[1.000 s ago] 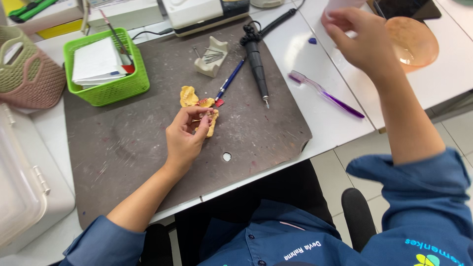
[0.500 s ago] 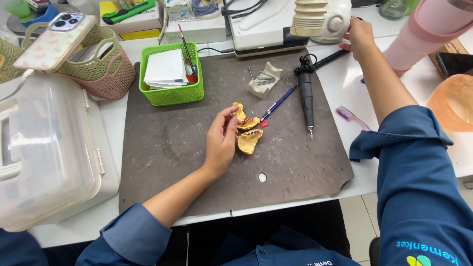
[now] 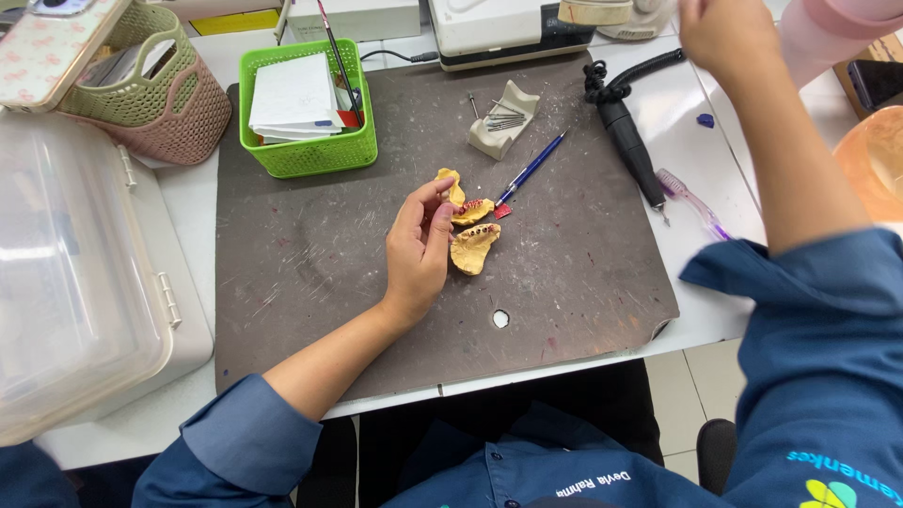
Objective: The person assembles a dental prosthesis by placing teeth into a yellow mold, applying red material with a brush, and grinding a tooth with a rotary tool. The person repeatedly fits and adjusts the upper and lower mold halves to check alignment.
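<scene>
My left hand [image 3: 419, 246] rests on a dark grey work mat [image 3: 282, 273]. Its thumb and forefinger pinch the upper piece of a yellow dental cast [image 3: 463, 199]. A second yellow cast half [image 3: 473, 248] lies against the fingertips, teeth side up. My right hand [image 3: 722, 36] is raised at the back right edge of the view, blurred, beside a pink cylinder [image 3: 832, 38]. Its fingers cannot be made out. A blue pen-like tool [image 3: 532, 167] lies just beyond the casts.
A black handpiece [image 3: 625, 141], a white bur block [image 3: 503, 118] and a purple toothbrush [image 3: 691, 202] lie right of the casts. A green basket [image 3: 306, 150], a woven basket [image 3: 150, 103] and a clear plastic box [image 3: 75, 282] stand left. An orange bowl [image 3: 870, 160] sits far right.
My right hand has moved a little up and to the right near the pink cylinder. My left hand stays at the casts, which lie where they were.
</scene>
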